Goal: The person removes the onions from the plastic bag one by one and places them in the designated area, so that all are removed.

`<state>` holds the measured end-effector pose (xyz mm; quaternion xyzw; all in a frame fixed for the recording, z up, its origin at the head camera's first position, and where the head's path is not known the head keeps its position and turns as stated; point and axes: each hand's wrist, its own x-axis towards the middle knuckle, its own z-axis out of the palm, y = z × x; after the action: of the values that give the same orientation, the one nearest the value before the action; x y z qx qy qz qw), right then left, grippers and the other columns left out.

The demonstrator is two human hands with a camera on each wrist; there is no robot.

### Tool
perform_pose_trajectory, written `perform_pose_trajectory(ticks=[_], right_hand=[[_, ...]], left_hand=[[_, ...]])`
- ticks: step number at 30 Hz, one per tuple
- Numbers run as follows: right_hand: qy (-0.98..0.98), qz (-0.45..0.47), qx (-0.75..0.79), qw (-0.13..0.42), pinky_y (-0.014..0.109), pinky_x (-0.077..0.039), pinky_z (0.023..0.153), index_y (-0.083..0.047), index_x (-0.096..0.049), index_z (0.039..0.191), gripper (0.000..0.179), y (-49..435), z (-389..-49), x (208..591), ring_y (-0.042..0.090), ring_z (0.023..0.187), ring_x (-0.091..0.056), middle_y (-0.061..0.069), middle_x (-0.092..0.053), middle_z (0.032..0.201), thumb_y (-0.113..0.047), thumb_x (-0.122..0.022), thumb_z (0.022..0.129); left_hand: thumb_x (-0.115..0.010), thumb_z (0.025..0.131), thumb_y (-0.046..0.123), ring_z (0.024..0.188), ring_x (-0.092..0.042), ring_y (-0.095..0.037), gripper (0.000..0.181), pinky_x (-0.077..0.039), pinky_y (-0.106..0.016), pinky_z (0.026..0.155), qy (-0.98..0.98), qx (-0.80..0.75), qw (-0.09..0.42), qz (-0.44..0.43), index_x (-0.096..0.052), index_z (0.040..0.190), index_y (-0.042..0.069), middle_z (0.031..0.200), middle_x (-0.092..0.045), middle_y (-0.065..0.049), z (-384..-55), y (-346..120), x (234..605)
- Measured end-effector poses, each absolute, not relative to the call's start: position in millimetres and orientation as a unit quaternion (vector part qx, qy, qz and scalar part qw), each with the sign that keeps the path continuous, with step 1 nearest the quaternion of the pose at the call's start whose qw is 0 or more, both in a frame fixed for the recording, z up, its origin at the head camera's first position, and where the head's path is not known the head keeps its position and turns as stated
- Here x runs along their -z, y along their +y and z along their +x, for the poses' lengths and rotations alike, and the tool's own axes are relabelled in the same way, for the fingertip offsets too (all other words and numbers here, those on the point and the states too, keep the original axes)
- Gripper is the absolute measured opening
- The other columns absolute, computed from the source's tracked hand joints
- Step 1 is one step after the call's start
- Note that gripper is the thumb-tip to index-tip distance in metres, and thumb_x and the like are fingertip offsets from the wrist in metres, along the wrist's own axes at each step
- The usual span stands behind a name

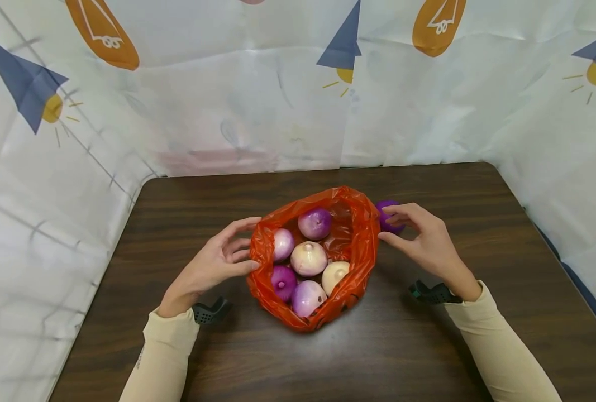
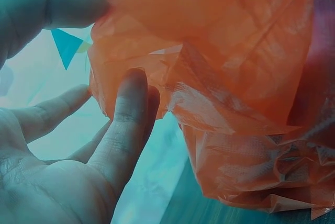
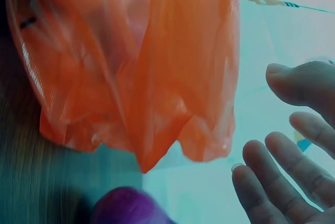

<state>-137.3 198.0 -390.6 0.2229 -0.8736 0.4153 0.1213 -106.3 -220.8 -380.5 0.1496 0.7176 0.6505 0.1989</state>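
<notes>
An orange-red plastic bag (image 1: 364,245) stands on the table with its mouth wide and its rim folded outward. Inside lie several onions, among them a purple onion (image 1: 284,282), a pale onion (image 1: 309,258) and a violet one (image 1: 315,223). My left hand (image 1: 216,258) touches the bag's left rim with thumb and fingers spread apart; the left wrist view shows fingertips (image 2: 131,80) against the plastic. Off the bag's right side hovers my right hand (image 1: 423,240), fingers loosely bent, holding nothing. Another purple onion (image 1: 387,215) sits outside the bag, partly hidden behind that hand.
The dark wood table (image 1: 298,368) carries the bag and the loose onion (image 3: 128,208). White printed sheets (image 1: 277,111) hang behind the table and along its left and right sides.
</notes>
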Motion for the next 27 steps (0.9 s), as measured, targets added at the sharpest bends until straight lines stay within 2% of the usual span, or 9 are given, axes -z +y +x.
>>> perform_pose_trajectory(ticks=[4,14,22,27], right_hand=[[-0.86,0.242,-0.431,0.125,0.006,-0.05,0.088,-0.012,-0.064,0.121,0.049,193,-133,385,0.009,0.095,-0.065,0.006,-0.067,0.111,-0.009,-0.082,0.075],[-0.831,0.29,-0.461,0.108,0.013,-0.055,0.085,-0.006,-0.065,0.118,0.047,178,-128,390,0.014,0.094,-0.067,0.007,-0.068,0.11,-0.002,-0.081,0.074],[-0.837,0.31,-0.435,0.117,0.018,-0.057,0.085,-0.017,-0.066,0.117,0.047,163,-129,388,0.014,0.095,-0.067,-0.001,-0.068,0.109,-0.01,-0.083,0.074],[-0.834,0.324,-0.434,0.104,0.025,-0.059,0.078,-0.022,-0.065,0.119,0.05,157,-131,381,0.017,0.096,-0.068,-0.001,-0.069,0.108,-0.011,-0.084,0.074]], left_hand=[[-0.073,0.084,0.001,0.119,-0.061,-0.011,0.079,-0.058,-0.028,0.09,0.716,-0.652,0.196,0.154,-0.033,0.15,0.019,0.15,-0.035,-0.006,-108,-220,381],[-0.075,0.083,0.004,0.118,-0.063,-0.015,0.08,-0.059,-0.034,0.088,0.713,-0.652,0.212,0.147,-0.034,0.149,0.023,0.151,-0.035,-0.004,-110,-216,382],[-0.074,0.083,0.003,0.118,-0.063,-0.013,0.08,-0.059,-0.03,0.089,0.72,-0.645,0.21,0.147,-0.033,0.149,0.022,0.151,-0.035,-0.004,-109,-222,380],[-0.074,0.083,0.003,0.12,-0.06,-0.011,0.08,-0.058,-0.027,0.09,0.722,-0.643,0.209,0.151,-0.033,0.149,0.022,0.152,-0.035,-0.003,-112,-222,381]])
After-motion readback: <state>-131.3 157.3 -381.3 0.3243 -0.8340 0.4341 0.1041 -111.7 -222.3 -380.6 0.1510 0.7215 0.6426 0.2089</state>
